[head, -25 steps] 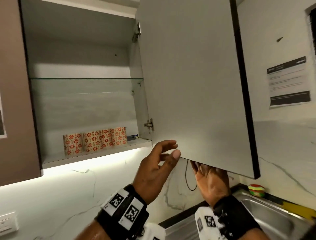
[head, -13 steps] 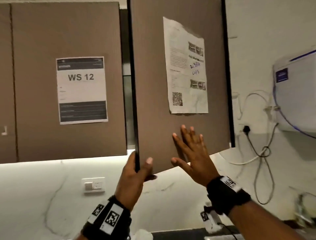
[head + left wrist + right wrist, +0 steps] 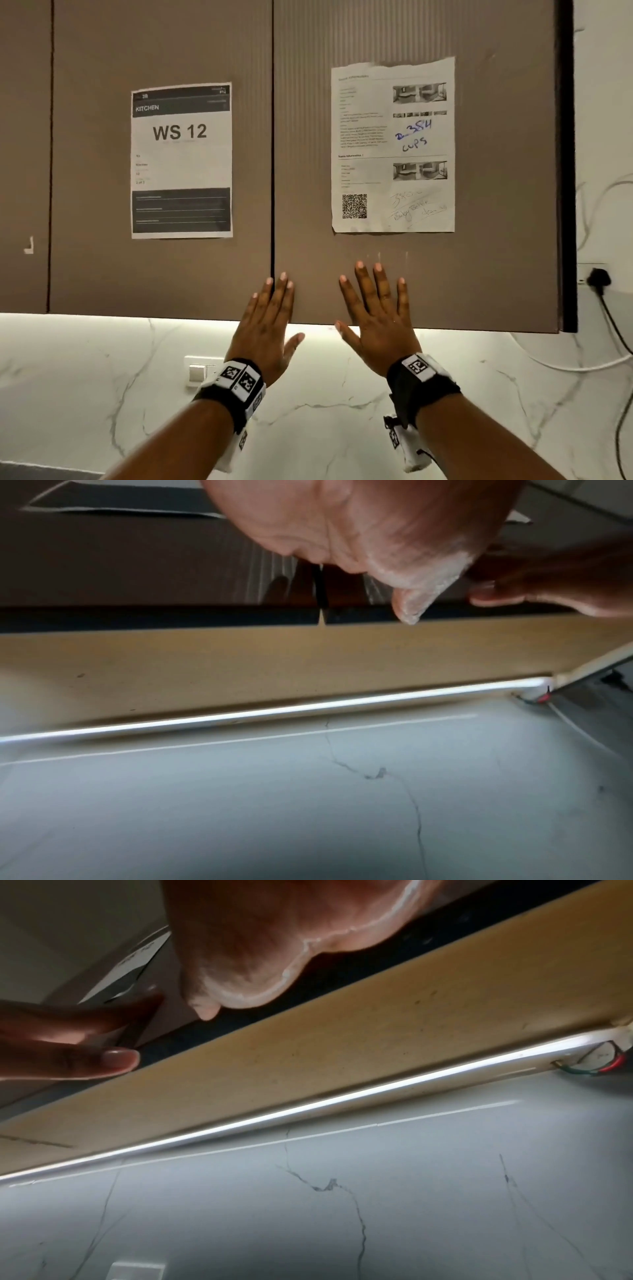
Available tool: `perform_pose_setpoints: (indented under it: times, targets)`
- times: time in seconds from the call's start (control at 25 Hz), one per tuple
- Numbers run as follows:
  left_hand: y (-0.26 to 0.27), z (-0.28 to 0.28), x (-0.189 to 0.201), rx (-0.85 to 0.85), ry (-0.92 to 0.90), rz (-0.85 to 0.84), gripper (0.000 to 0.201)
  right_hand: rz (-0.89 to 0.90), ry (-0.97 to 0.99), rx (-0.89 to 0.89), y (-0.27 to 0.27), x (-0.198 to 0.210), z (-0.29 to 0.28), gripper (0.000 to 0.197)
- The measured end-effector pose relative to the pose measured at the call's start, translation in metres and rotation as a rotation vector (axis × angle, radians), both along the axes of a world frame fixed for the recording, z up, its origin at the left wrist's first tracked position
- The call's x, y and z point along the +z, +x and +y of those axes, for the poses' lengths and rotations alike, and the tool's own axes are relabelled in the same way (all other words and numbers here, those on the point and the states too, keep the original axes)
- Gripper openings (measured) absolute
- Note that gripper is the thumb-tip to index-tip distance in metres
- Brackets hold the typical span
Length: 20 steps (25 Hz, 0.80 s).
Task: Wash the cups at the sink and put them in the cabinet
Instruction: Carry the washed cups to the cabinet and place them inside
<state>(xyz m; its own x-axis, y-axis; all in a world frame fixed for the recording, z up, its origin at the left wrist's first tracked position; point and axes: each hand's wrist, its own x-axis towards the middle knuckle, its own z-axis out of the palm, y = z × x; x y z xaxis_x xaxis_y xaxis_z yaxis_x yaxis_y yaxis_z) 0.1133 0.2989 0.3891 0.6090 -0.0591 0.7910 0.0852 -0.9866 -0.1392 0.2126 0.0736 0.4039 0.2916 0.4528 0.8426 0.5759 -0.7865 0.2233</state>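
The brown wall cabinet's right-hand door [image 3: 496, 171] stands closed, flush with the door [image 3: 85, 171] to its left. Both my hands lie flat against its lower edge with straight fingers. My left hand [image 3: 270, 315] presses beside the seam between the doors, and my right hand [image 3: 375, 315] is just to its right. From below, in the wrist views, my left palm [image 3: 359, 528] and right palm [image 3: 274, 934] rest on the door front above the cabinet's tan underside [image 3: 308, 656]. The cups are hidden behind the door.
A "WS 12" sheet [image 3: 181, 161] and a printed sheet with a QR code [image 3: 394, 147] are taped to the doors. Below runs a lit strip [image 3: 274, 712] over the white marble wall [image 3: 325, 411], with a switch [image 3: 200, 371] and a plugged cable [image 3: 599, 279] at right.
The open cabinet door swung closed, hiding the shelf of patterned cups. My left hand let go of the door's edge and now both hands lie flat on its front.
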Motion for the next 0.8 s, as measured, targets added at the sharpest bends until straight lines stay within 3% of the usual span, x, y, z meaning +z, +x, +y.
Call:
perform_pose_setpoints:
  times: [0.28, 0.48, 0.64, 0.8]
  targets:
    - [0.021, -0.025, -0.013, 0.064, -0.103, -0.07, 0.107, -0.014, 0.013, 0.001, 0.003, -0.003, -0.001, 0.079]
    - [0.005, -0.028, -0.009, 0.049, -0.135, 0.008, 0.116, 0.083, -0.067, 0.014, -0.01, 0.004, -0.009, 0.088]
    - [-0.03, -0.029, -0.006, 0.115, -0.107, 0.186, 0.11, 0.256, -0.2, -0.001, -0.034, 0.01, -0.025, 0.099]
    - [-0.07, -0.046, -0.045, -0.011, -0.227, 0.244, 0.088, 0.521, -0.171, 0.154, -0.069, -0.017, -0.05, 0.08]
